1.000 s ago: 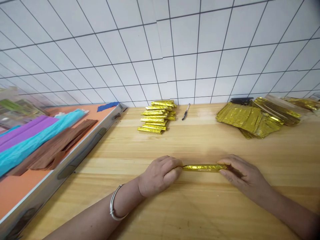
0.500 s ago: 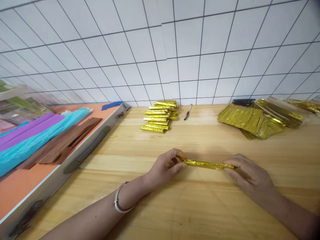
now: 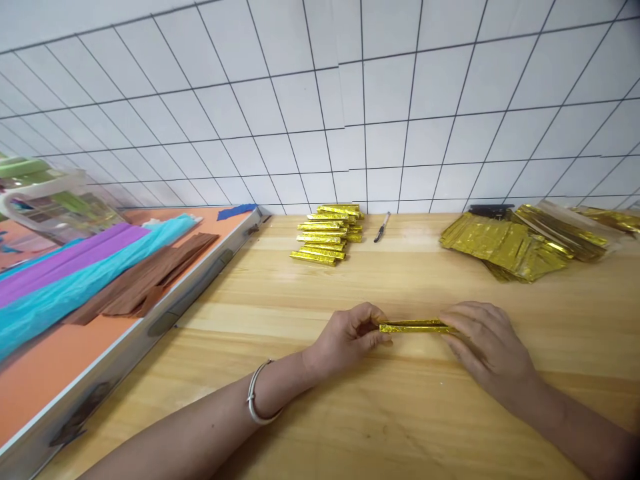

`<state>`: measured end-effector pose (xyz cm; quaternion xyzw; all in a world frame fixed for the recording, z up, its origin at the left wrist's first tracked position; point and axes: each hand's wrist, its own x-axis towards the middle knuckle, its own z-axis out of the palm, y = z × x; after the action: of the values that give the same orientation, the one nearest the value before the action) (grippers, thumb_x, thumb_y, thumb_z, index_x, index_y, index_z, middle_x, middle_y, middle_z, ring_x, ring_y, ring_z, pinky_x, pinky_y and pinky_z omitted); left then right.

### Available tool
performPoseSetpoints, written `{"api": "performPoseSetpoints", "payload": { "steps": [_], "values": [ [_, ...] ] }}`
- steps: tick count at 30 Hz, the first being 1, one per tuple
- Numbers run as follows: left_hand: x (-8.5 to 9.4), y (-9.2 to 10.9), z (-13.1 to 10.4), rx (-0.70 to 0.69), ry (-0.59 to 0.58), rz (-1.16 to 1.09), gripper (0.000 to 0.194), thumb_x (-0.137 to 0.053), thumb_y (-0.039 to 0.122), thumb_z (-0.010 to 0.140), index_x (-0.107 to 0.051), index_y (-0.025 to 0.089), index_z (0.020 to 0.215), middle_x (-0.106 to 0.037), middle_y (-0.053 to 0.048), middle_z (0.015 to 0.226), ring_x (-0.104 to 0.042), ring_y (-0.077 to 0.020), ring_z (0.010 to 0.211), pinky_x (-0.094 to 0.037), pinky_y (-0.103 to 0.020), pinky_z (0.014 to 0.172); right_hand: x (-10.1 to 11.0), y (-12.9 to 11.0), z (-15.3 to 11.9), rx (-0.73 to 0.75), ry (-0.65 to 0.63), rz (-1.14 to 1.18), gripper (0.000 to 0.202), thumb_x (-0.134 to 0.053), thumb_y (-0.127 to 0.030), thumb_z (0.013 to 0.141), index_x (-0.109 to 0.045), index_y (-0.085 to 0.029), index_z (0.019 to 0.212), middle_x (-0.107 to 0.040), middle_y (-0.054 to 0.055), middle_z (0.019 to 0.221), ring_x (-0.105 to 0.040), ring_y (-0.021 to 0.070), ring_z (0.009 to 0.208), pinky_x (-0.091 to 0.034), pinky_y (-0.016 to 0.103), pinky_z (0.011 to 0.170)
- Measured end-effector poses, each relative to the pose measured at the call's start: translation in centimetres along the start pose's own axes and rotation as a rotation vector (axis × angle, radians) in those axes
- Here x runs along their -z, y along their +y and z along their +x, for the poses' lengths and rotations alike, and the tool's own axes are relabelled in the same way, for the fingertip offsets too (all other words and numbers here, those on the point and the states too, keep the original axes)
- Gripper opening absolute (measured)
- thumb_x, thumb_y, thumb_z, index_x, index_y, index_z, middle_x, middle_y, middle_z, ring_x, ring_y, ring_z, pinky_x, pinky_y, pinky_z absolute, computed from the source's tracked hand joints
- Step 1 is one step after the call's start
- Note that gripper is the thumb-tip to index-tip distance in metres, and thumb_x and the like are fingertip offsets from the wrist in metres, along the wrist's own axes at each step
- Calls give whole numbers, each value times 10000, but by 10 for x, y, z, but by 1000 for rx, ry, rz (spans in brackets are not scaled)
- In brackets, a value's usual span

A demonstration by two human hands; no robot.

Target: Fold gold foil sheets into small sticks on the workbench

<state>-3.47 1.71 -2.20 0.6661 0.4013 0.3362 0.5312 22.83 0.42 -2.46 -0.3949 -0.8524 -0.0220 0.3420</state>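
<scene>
A narrow folded strip of shiny gold foil (image 3: 413,327) stretches level between my hands, just over the wooden table (image 3: 320,413). My left hand (image 3: 353,337), below a silver bangle, pinches its left end between thumb and fingers. At the other end, my right hand (image 3: 485,347) grips the strip, its fingers covering that tip. A dark gap runs along the strip's length, between its folded layers. Farther back lies a stack of similar folded gold strips (image 3: 323,237).
A pen (image 3: 383,227) lies right of the stack. Gold foil sheets (image 3: 500,243) with a black clip (image 3: 491,211) rest at the back right. On the left, a raised orange surface (image 3: 45,400) holds purple (image 3: 75,263), turquoise (image 3: 105,270) and brown crepe paper (image 3: 145,277). A tiled wall stands behind.
The view has shifted slightly left. My right hand has slid inward over the strip, so less of it shows. The strip has turned, showing the opening between its layers.
</scene>
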Motion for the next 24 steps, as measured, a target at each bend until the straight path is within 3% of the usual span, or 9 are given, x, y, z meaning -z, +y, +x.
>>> {"api": "performPoseSetpoints", "payload": {
  "steps": [5,10,14,18,24],
  "values": [
    [-10,-3,-4,-19,-24,26,235,-622,364,794,-544,157,872,-609,-6,723,-516,-85,602,-364,-187,519,2,-14,1,150,-83,-106,427,-496,-102,835,-513,-326,1198,-626,43,1109,-550,235,1031,-397,421,835],
    [-15,-1,-7,-77,-10,82,217,-610,351,801,-552,155,874,-591,-8,706,-524,-94,624,-392,-193,544,6,-22,0,252,-108,-277,299,-502,-146,856,-593,-291,1100,-647,50,1087,-545,234,1017,-369,413,838],
    [-16,6,-11,-113,-35,119,222,-594,327,814,-548,140,925,-574,-4,709,-488,-81,600,-381,-185,535,11,-31,5,205,-138,-258,226,-514,-146,859,-620,-265,1019,-654,35,1069,-538,216,1019,-371,391,854],
    [-18,9,-13,-147,-36,220,228,-564,337,838,-575,133,937,-564,-1,713,-460,-77,604,-371,-179,541,9,-40,8,207,-42,-183,164,-536,-161,855,-629,-224,973,-661,42,1025,-540,215,991,-377,383,829],
    [-25,14,-15,-218,-78,274,181,-555,271,851,-610,141,964,-631,-32,846,-555,-110,741,-437,-196,669,7,-52,9,224,-50,-141,147,-558,-140,837,-625,-196,955,-656,47,1038,-528,220,1000,-384,391,846]
  ]
}}
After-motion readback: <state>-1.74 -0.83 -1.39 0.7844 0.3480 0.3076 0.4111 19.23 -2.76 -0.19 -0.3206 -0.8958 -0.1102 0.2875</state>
